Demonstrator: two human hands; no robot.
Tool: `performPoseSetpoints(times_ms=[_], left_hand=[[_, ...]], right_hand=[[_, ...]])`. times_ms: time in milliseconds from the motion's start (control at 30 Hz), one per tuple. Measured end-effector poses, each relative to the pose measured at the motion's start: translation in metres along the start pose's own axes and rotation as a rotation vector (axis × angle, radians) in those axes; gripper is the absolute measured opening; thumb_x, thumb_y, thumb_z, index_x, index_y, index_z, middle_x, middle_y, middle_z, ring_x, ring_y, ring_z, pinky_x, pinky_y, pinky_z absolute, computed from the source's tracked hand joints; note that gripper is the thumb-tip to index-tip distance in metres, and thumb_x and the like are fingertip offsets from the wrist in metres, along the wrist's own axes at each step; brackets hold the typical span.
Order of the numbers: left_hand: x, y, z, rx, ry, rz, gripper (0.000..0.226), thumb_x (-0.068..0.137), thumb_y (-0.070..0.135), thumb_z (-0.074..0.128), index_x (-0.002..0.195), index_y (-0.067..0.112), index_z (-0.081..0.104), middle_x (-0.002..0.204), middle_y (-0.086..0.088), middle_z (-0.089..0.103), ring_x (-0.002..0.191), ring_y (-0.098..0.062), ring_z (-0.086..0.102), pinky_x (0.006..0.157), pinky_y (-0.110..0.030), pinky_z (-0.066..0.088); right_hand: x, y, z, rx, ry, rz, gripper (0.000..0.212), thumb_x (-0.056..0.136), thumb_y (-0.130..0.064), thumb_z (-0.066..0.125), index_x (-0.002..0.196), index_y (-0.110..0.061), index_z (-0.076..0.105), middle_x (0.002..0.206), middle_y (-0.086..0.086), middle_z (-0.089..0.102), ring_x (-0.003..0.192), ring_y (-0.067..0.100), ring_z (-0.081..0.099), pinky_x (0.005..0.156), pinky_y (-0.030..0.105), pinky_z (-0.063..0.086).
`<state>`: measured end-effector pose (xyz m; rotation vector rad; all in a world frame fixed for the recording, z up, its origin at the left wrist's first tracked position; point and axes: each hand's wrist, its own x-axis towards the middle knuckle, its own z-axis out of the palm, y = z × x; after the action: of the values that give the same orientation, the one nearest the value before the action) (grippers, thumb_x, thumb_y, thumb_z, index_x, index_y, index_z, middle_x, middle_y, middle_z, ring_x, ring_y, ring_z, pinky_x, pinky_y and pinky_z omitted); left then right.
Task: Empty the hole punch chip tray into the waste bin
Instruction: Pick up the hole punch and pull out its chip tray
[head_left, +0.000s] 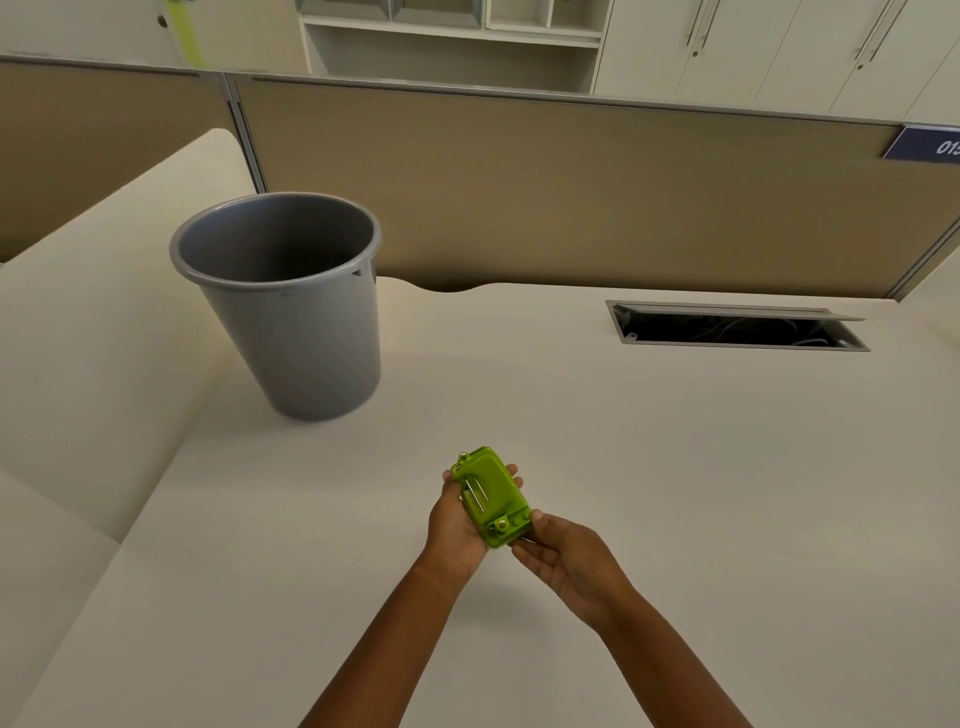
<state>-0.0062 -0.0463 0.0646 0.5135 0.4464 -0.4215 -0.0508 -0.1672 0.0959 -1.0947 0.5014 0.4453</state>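
Left hand cradles green hole punch from beneath, fingers wrapped round its far side; right hand pinches its near end. Punch held above desk near front edge. Grey waste bin upright toward back-left corner, well apart

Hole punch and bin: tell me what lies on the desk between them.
Nothing: in the head view only bare desk lies between the hole punch, held in both hands, and the bin.
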Motion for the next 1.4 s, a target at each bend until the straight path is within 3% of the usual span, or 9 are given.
performPoseSetpoints(times_ms=[133, 400, 567, 700, 767, 833, 967, 1100, 1400], left_hand=[[-0.001, -0.001, 0.0, -0.008, -0.007, -0.008, 0.057, 0.096, 0.046, 0.015, 0.096, 0.012, 0.06, 0.069, -0.009, 0.076, 0.09, -0.024, 0.057, 0.076, -0.04, 0.044], [0.0, -0.002, 0.0, -0.016, -0.016, -0.067, 0.054, 0.096, 0.045, 0.016, 0.105, 0.01, 0.056, 0.068, -0.011, 0.076, 0.089, -0.024, 0.056, 0.077, -0.042, 0.043], [0.0, -0.001, 0.001, 0.027, 0.002, -0.083, 0.057, 0.096, 0.046, 0.017, 0.121, 0.006, 0.049, 0.066, -0.013, 0.075, 0.086, -0.027, 0.058, 0.076, -0.04, 0.044], [-0.002, -0.004, 0.004, 0.118, 0.051, -0.097, 0.052, 0.095, 0.046, 0.025, 0.106, 0.006, 0.058, 0.075, -0.016, 0.073, 0.071, -0.029, 0.068, 0.076, -0.042, 0.045], [-0.003, -0.005, 0.007, 0.162, 0.082, -0.114, 0.05, 0.095, 0.046, 0.029, 0.099, 0.006, 0.059, 0.086, -0.018, 0.068, 0.079, -0.03, 0.064, 0.077, -0.044, 0.046], [-0.004, -0.006, 0.009, 0.176, 0.07, -0.114, 0.049, 0.095, 0.044, 0.029, 0.093, 0.007, 0.061, 0.077, -0.016, 0.073, 0.079, -0.029, 0.063, 0.075, -0.044, 0.047], [-0.009, -0.008, 0.011, 0.132, -0.006, -0.064, 0.043, 0.097, 0.037, 0.026, 0.089, 0.014, 0.062, 0.068, -0.009, 0.076, 0.065, -0.023, 0.072, 0.069, -0.04, 0.052], [-0.011, -0.02, 0.01, 0.044, -0.057, -0.026, 0.039, 0.099, 0.027, 0.024, 0.102, 0.01, 0.059, 0.083, -0.01, 0.073, 0.079, -0.021, 0.067, 0.066, -0.03, 0.056], [-0.011, -0.034, 0.008, -0.135, -0.08, 0.015, 0.039, 0.099, 0.025, 0.025, 0.102, 0.002, 0.057, 0.08, -0.015, 0.075, 0.073, -0.022, 0.073, 0.065, -0.031, 0.059]], right_hand=[[0.001, 0.0, -0.004, 0.152, 0.006, 0.072, 0.024, 0.093, -0.002, 0.043, 0.079, 0.002, 0.062, 0.059, 0.01, 0.075, 0.055, 0.02, 0.072, 0.051, 0.026, 0.06], [0.002, 0.003, -0.009, 0.251, -0.012, 0.124, 0.025, 0.093, 0.002, 0.04, 0.08, 0.007, 0.06, 0.059, 0.017, 0.073, 0.053, 0.026, 0.072, 0.049, 0.028, 0.06], [0.001, -0.008, -0.006, -0.232, 0.084, -0.131, 0.02, 0.097, -0.015, 0.039, 0.095, -0.01, 0.058, 0.086, 0.01, 0.066, 0.077, 0.021, 0.067, 0.067, 0.025, 0.058], [-0.001, -0.017, 0.005, -0.56, 0.13, -0.343, 0.02, 0.092, -0.033, 0.049, 0.092, -0.02, 0.064, 0.099, -0.003, 0.065, 0.099, 0.015, 0.06, 0.088, 0.03, 0.047], [-0.001, -0.018, 0.01, -0.658, 0.115, -0.334, 0.023, 0.088, -0.033, 0.055, 0.092, -0.014, 0.066, 0.104, 0.006, 0.066, 0.102, 0.019, 0.059, 0.088, 0.032, 0.047], [0.001, -0.017, 0.012, -0.683, 0.128, -0.343, 0.026, 0.088, -0.028, 0.057, 0.095, -0.004, 0.065, 0.11, 0.019, 0.064, 0.107, 0.03, 0.059, 0.093, 0.041, 0.047], [0.004, -0.021, 0.015, -0.556, 0.147, -0.355, 0.023, 0.088, -0.018, 0.056, 0.091, 0.003, 0.065, 0.099, 0.031, 0.066, 0.092, 0.04, 0.061, 0.079, 0.035, 0.046], [0.01, -0.025, 0.02, -0.459, 0.206, -0.361, 0.018, 0.087, -0.015, 0.056, 0.071, -0.019, 0.065, 0.081, 0.011, 0.067, 0.08, 0.024, 0.062, 0.067, 0.027, 0.048], [0.017, -0.027, 0.021, -0.362, 0.258, -0.384, 0.013, 0.089, -0.013, 0.054, 0.085, -0.008, 0.066, 0.091, 0.014, 0.064, 0.084, 0.024, 0.06, 0.061, 0.022, 0.047]])
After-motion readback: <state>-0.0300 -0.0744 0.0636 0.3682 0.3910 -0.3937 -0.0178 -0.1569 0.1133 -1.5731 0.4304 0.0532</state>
